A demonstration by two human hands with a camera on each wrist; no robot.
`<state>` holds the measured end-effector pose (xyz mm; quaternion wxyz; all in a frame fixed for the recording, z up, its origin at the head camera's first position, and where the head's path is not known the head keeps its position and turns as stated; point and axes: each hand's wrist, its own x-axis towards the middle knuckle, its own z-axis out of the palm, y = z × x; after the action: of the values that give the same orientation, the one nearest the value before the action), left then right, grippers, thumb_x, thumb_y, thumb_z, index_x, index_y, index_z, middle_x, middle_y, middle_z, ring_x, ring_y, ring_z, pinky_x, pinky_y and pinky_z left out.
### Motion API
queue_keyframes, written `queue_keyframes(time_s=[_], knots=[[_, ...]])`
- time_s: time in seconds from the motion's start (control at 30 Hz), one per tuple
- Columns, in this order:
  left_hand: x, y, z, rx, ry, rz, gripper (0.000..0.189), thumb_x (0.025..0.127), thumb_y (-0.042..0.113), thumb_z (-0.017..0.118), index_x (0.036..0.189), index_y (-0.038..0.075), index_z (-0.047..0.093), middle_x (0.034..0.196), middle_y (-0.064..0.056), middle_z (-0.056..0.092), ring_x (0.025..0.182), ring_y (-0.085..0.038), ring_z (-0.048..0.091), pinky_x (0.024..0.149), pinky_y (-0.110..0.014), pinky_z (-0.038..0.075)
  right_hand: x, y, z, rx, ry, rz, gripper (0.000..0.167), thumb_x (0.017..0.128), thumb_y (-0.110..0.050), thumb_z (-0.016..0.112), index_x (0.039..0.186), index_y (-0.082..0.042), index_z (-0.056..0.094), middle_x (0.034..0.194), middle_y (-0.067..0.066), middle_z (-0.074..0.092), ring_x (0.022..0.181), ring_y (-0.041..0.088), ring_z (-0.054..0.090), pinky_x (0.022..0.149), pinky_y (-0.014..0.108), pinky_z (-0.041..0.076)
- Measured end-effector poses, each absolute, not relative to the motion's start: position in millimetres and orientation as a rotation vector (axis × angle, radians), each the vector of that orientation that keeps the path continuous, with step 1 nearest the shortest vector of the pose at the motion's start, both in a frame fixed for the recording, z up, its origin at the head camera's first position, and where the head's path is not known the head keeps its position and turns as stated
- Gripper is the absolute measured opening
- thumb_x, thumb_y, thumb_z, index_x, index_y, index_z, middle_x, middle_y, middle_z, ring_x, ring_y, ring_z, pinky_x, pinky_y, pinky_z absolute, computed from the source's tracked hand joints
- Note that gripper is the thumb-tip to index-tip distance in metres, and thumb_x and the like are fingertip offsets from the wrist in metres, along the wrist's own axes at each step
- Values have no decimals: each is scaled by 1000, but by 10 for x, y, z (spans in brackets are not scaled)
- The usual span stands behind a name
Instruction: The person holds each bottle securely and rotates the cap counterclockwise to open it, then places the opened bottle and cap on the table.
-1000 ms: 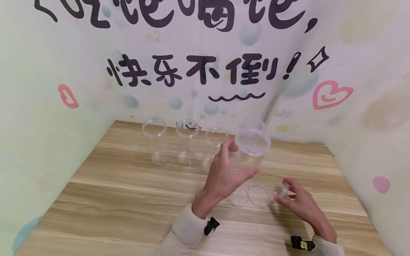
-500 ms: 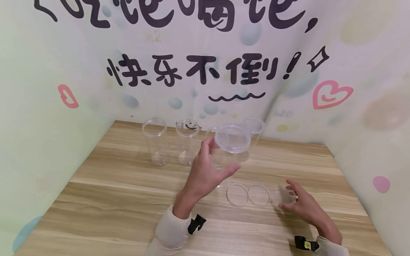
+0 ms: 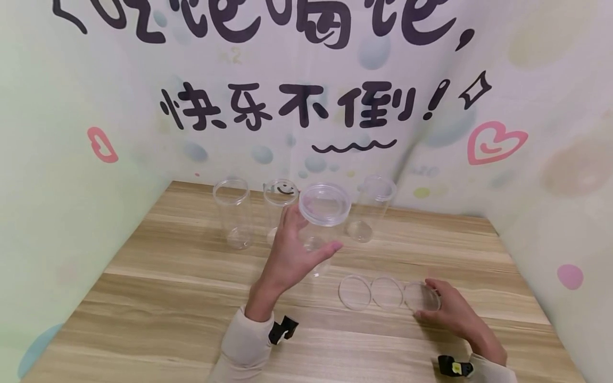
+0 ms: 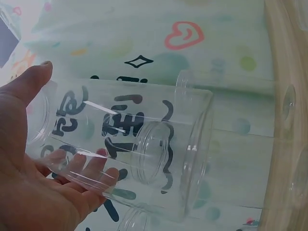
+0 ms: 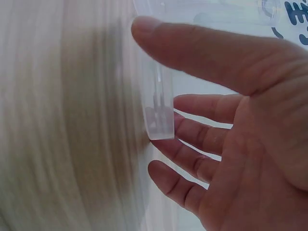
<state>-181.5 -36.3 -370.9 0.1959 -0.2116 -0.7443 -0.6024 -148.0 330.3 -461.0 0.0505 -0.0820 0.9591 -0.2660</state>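
My left hand [image 3: 287, 250] grips a tall clear plastic jar [image 3: 325, 205], thumb on one side and fingers curled round the other. The left wrist view shows its see-through wall [image 4: 91, 130] with the backdrop behind. On the right, my right hand [image 3: 450, 308] holds a round clear lid [image 3: 422, 297] by its edge, thumb at the near side and fingers at the far side. That lid's thin side wall [image 5: 160, 106] appears close over the tabletop in the right wrist view. Left of it lie two more clear lids, one in the middle [image 3: 387, 292] and one farther left [image 3: 355, 292].
Along the back of the wooden table [image 3: 167, 303] stand clear jars: one at the far left [image 3: 234, 218], one beside it [image 3: 276, 205] and one on the right [image 3: 378, 205]. The held jar overlaps another one. A printed cloth backdrop [image 3: 268, 154] rises behind.
My left hand has moved left with the jar, away from the right-hand standing jar. The lid at my right hand has gone from tilted to flat, in line with the other two.
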Motion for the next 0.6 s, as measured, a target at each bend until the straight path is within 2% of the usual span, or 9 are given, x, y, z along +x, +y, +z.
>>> queue_keyframes(time_s=[0.23, 0.4, 0.6], knots=[[-1818, -413, -3710, -556, -2128, -1714, 92, 72, 16, 88, 145, 3, 35, 135, -15, 48, 126, -33, 53, 104, -52, 45, -1504, 3281, -4645, -186, 2927, -746, 86, 65, -21, 92, 130, 16, 49, 126, 35, 53, 116, 51, 49, 96, 63, 43], [-1823, -433, -3717, -548, -2185, -1712, 91, 74, 20, 87, 146, 5, 33, 136, -15, 55, 127, -33, 53, 106, -55, 42, -1501, 3284, -4642, -198, 2922, -749, 95, 64, -26, 93, 135, 15, 45, 128, 36, 52, 118, 52, 48, 96, 64, 42], [-1822, -440, -3712, -557, -2199, -1695, 93, 75, 20, 87, 147, 6, 31, 138, -16, 54, 130, -31, 52, 110, -54, 38, -1501, 3276, -4511, -227, 2895, -799, 102, 71, -32, 89, 143, 13, 35, 136, 38, 44, 117, 53, 52, 92, 61, 47]])
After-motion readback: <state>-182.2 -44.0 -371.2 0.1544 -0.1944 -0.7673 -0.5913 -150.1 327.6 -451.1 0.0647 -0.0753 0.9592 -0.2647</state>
